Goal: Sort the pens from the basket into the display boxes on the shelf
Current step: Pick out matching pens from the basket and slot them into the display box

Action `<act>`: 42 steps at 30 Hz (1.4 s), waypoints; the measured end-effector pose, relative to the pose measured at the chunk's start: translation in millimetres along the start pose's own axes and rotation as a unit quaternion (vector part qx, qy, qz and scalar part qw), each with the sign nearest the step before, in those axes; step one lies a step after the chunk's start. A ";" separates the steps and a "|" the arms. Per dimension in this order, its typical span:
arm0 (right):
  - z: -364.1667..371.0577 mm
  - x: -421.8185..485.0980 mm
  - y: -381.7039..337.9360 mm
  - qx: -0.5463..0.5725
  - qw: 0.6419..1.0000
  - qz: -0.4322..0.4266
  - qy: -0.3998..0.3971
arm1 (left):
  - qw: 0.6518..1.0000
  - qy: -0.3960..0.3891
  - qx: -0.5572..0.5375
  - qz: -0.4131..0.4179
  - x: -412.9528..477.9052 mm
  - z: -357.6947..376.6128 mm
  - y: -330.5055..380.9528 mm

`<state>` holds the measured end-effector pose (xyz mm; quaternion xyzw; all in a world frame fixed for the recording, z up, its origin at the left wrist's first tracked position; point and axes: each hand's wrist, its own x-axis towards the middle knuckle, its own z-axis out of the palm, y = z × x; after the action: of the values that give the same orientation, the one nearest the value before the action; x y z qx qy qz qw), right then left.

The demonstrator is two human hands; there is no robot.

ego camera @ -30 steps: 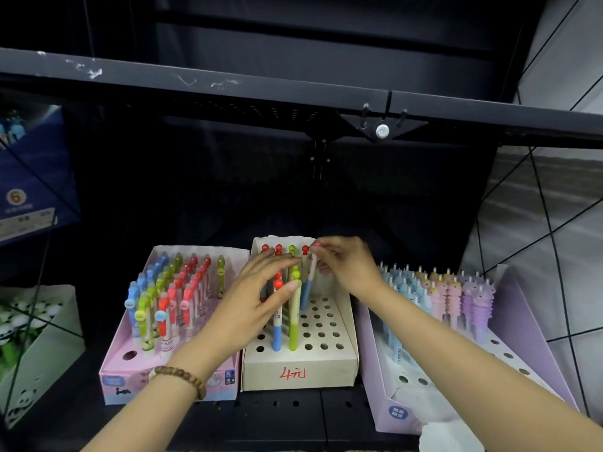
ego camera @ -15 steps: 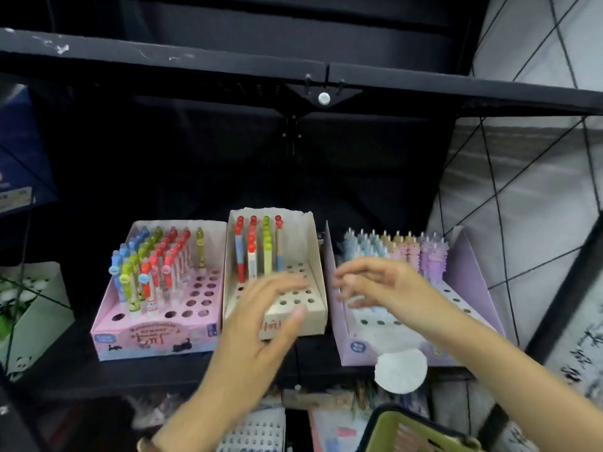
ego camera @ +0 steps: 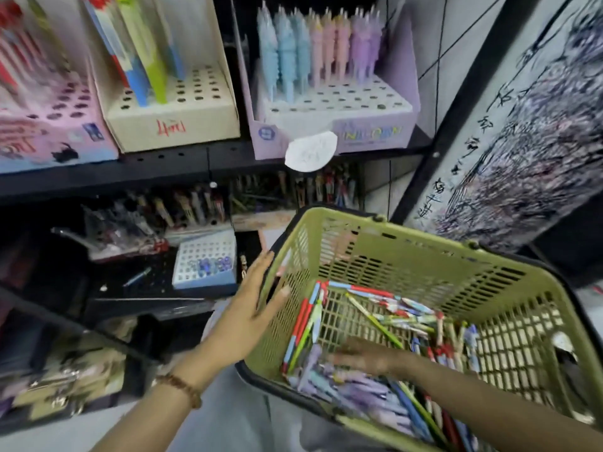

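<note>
Head view. A green mesh basket (ego camera: 359,230) fills the near right of the scene. A loose heap of pens (ego camera: 385,314) lies on its floor: red, blue and green barrels toward the left wall, lilac ones nearest the camera.

The left hand (ego camera: 248,308) lies against the basket's left wall near the rim, its fingers straight and spread and gripping nothing. A bead bracelet (ego camera: 182,386) circles that wrist.

The right hand (ego camera: 362,357) reaches into the basket from the near right and rests on the lilac pens. It is motion-blurred, so whether its fingers close on a pen cannot be told.

On the black shelf (ego camera: 163,161), far and above, stand three display boxes with punched holes:
- a pink box (ego camera: 49,138) at far left;
- a cream box (ego camera: 173,122) in the centre, with red handwriting on its front and a few blue and green pens (ego camera: 143,57) in its back rows;
- a lilac box (ego camera: 368,133) at right, holding rows of pastel pens (ego camera: 319,47), blue, pink and purple.

A white paper disc (ego camera: 311,151) hangs at the lilac box's front edge. On the level below the shelf sits a small blue-and-white holed box (ego camera: 204,265).
</note>
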<state>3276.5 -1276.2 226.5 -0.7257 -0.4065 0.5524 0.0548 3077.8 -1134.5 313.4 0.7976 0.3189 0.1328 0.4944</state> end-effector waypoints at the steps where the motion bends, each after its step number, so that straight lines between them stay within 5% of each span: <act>1: 10.8 5.7 -5.3 0.016 1.000 -0.011 -0.007 | 1.000 0.004 -0.005 -0.002 -0.1 0.7 0.0; 6: 37.0 36.5 -27.1 0.070 0.997 0.029 -0.019 | 1.000 0.018 -0.013 0.005 -0.1 0.0 1.8; 12: 20.1 31.7 -24.6 0.082 0.980 0.066 -0.172 | 1.000 0.018 -0.017 0.018 -0.8 -1.2 3.7; 24: 7.1 15.3 -24.9 0.044 0.953 0.101 -0.281 | 1.000 0.005 0.009 0.018 -1.4 0.6 0.7; 29: -33.6 1.1 4.4 0.232 0.958 0.066 -0.155 | 1.000 0.013 0.007 0.021 -1.4 0.9 1.3; 33: -24.3 -4.3 13.4 -0.025 0.973 0.061 -0.220 | 0.999 0.020 0.017 0.027 -0.6 1.7 3.1; 39: 12.1 -3.0 31.4 -0.220 0.974 -0.013 -0.049 | 0.999 0.023 0.017 0.028 -1.2 1.5 2.6; 42: 18.5 -2.8 34.4 -0.266 0.964 -0.009 -0.030 | 0.999 0.024 0.016 0.026 -1.1 1.0 2.4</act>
<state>3279.0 -1307.7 203.3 -0.6937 -0.5464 0.4456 -0.1471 3078.4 -1136.7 315.1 0.8102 0.3121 0.1598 0.4697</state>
